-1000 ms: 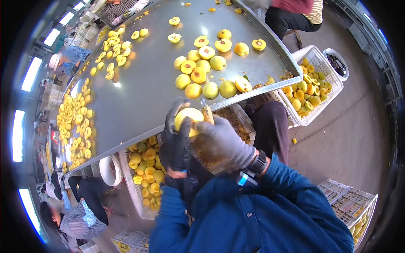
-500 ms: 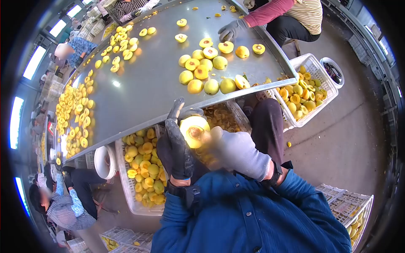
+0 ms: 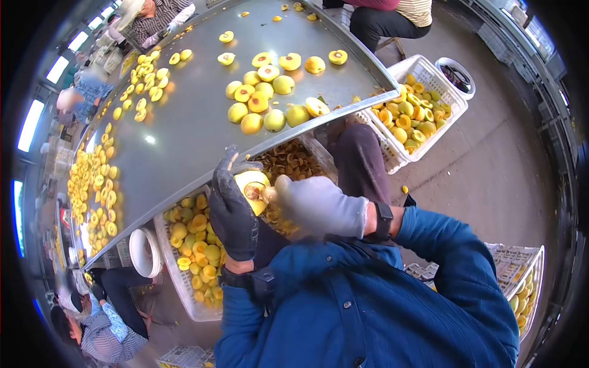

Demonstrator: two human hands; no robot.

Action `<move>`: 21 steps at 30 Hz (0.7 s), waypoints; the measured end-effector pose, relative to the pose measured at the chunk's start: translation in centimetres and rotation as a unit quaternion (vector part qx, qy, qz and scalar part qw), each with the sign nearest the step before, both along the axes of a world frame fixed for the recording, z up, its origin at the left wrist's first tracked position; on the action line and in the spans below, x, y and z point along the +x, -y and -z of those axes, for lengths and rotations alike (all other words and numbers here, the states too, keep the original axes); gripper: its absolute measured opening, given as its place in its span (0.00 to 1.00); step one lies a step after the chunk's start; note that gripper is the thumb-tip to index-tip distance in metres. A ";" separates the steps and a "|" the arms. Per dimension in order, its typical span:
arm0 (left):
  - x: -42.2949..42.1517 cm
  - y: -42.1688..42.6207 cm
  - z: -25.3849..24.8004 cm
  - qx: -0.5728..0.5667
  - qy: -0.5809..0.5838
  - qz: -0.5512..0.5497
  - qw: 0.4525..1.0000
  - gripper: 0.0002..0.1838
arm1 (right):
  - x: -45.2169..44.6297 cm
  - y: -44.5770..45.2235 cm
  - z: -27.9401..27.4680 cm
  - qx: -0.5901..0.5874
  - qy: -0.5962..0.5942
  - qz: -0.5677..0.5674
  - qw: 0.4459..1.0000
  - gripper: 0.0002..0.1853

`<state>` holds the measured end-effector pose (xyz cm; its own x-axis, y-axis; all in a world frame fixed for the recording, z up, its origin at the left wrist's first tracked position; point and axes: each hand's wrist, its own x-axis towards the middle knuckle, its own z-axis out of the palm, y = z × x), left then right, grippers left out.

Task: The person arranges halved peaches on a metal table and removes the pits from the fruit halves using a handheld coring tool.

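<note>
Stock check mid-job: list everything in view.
Flat metal table: one, grey, ahead
Slotted plastic crates: several, white, below table, right, bottom
Round fleshy fruit: many, yellow, on table and in crates
Halved round fruit: one, yellow, held near table edge
Small scraps: heap, brown, below table
Round plastic buckets: two, white, left and upper right
Co-workers: several, varied clothing, left and top
Cloth shirt: one, blue, bottom
Gloved left grip: one, black, holding halved fruit
Gloved right grip: one, pale grey, beside it

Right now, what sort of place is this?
Probably a fruit-processing workshop: halved yellow stone fruit, likely peaches, lies across a large metal-topped table, fruit-filled white plastic crates stand beside it, and co-workers sit around.
</note>
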<state>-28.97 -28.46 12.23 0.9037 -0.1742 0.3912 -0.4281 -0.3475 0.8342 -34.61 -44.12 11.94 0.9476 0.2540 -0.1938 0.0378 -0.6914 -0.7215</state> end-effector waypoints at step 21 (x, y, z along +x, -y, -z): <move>0.4 0.4 -0.4 -0.287 -0.130 0.168 0.934 0.23 | 0.0 -0.2 -0.8 0.021 0.289 0.122 0.949 0.15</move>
